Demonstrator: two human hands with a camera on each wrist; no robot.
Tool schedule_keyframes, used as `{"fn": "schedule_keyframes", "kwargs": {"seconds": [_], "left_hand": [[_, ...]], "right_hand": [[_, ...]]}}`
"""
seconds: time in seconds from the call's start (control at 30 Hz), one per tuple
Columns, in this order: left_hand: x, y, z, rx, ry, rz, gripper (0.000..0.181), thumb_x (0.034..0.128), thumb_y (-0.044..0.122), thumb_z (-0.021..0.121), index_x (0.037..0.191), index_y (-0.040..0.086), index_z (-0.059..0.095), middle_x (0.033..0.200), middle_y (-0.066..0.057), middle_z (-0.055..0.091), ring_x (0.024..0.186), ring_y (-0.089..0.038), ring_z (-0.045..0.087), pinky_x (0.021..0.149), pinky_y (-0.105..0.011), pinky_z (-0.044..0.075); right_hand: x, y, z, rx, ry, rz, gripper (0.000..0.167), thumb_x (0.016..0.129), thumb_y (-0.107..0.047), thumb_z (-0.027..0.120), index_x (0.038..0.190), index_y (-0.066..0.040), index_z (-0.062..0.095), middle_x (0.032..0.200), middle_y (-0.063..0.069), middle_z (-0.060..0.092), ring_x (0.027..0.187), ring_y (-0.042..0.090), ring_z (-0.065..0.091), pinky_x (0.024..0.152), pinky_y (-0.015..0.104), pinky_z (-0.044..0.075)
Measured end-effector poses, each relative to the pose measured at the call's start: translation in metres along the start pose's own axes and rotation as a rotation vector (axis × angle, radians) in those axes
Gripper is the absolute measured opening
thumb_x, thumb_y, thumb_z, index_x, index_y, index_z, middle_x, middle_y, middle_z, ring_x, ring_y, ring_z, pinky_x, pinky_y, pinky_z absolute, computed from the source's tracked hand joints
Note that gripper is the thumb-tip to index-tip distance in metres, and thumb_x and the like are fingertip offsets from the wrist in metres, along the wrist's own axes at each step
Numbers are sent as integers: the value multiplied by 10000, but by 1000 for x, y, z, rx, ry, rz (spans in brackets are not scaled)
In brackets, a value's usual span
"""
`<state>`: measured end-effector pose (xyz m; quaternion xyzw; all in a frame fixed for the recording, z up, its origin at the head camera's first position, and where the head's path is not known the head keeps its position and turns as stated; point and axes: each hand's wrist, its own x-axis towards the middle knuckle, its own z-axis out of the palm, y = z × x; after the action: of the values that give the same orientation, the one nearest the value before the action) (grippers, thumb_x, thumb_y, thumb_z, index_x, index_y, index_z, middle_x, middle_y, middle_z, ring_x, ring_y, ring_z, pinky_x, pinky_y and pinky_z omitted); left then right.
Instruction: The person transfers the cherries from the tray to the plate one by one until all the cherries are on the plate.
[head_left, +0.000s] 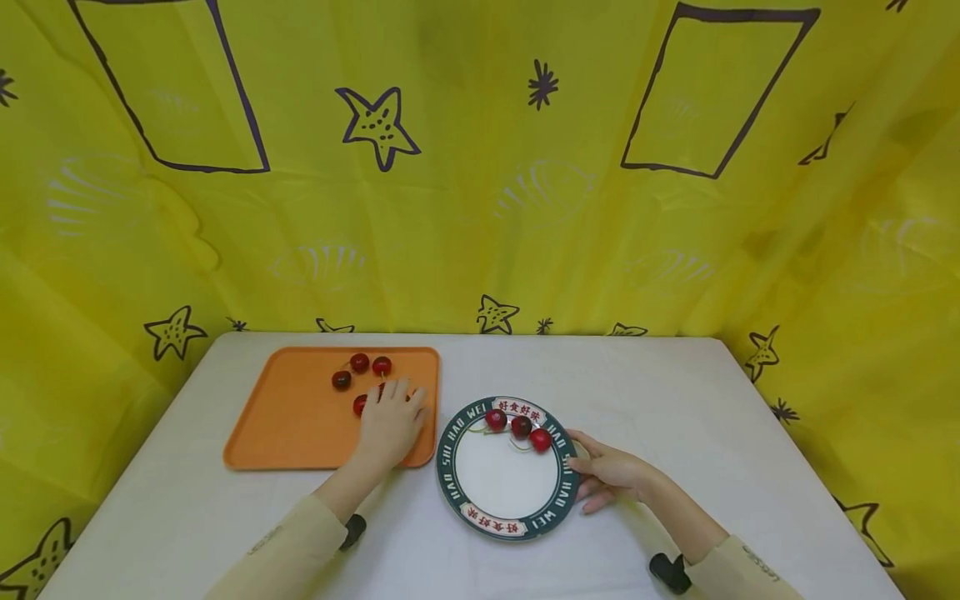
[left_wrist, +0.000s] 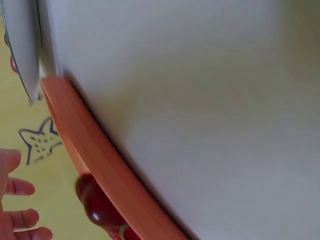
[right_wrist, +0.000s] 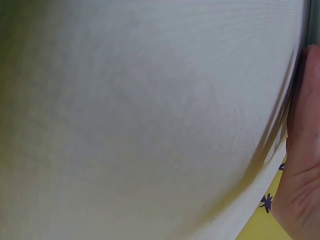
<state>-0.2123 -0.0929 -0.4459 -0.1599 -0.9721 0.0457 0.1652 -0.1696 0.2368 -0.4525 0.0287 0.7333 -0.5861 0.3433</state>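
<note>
In the head view my left hand (head_left: pixel 393 423) is over the right part of the orange tray (head_left: pixel 292 417), fingers spread and relaxed above cherries (head_left: pixel 360 405) that it partly covers. The left wrist view shows its fingers (left_wrist: pixel 21 218) apart, with dark red cherries (left_wrist: pixel 97 204) behind the tray rim (left_wrist: pixel 100 155). My right hand (head_left: pixel 611 473) pinches the right rim of the round plate (head_left: pixel 506 492), thumb on top and fingers beneath. Three cherries (head_left: pixel 521 427) with stems lie near the plate's far edge. The right wrist view has the right hand (right_wrist: pixel 302 150) at its right edge.
Three more cherries (head_left: pixel 359 362) lie near the tray's far edge. Both tray and plate are on a white-covered table (head_left: pixel 600 367). A yellow patterned curtain (head_left: pixel 450 208) hangs behind and on both sides.
</note>
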Motion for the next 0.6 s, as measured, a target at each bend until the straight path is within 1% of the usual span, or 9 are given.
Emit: {"fn": "schedule_keyframes", "kwargs": {"seconds": [0.1, 0.2, 0.27, 0.33, 0.43, 0.6], "left_hand": [[-2, -14, 4, -32, 30, -76, 312, 868, 329, 598, 1121, 151, 557, 1065, -117, 489, 973, -283, 451, 820, -426, 359], [-5, -27, 6, -62, 48, -130, 295, 870, 309, 598, 1087, 115, 549, 995, -140, 473, 930, -301, 442, 776, -430, 346], [-7, -36, 7, -69, 30, -173, 293, 875, 310, 589, 1069, 98, 535, 973, -148, 459, 918, -309, 429, 756, -434, 340], [-10, -44, 8, -66, -9, -215, 310, 879, 314, 577, 1074, 80, 522, 986, -163, 448, 917, -323, 419, 754, -441, 346], [-13, -52, 7, -57, -89, -264, 387, 883, 351, 558, 1125, 54, 503, 1008, -185, 436, 924, -340, 422, 756, -454, 358], [-16, -57, 5, -43, -213, -285, 490, 897, 408, 506, 1197, 22, 472, 998, -211, 440, 914, -348, 431, 750, -449, 353]], "right_hand": [[0, 0, 0, 1, -2, 3, 608, 962, -158, 435, 1461, -144, 87, 787, 96, 554, 618, 151, 611, 580, 341, 540], [-1, 0, 1, 2, 3, 8, 607, 960, -155, 437, 1461, -147, 93, 786, 97, 552, 613, 150, 607, 576, 338, 539], [-1, 0, 1, 0, 5, 8, 606, 960, -158, 439, 1461, -148, 97, 792, 96, 551, 615, 149, 605, 576, 337, 539], [-1, -1, 1, 0, 6, 7, 607, 959, -159, 440, 1461, -149, 98, 798, 97, 551, 620, 149, 606, 579, 338, 540], [-1, -2, 2, -2, 8, 6, 601, 960, -154, 435, 1461, -149, 101, 803, 98, 549, 623, 150, 605, 580, 341, 540], [-1, -2, 2, -3, 22, 11, 592, 961, -138, 427, 1460, -151, 109, 799, 100, 538, 609, 147, 596, 574, 341, 539]]}}
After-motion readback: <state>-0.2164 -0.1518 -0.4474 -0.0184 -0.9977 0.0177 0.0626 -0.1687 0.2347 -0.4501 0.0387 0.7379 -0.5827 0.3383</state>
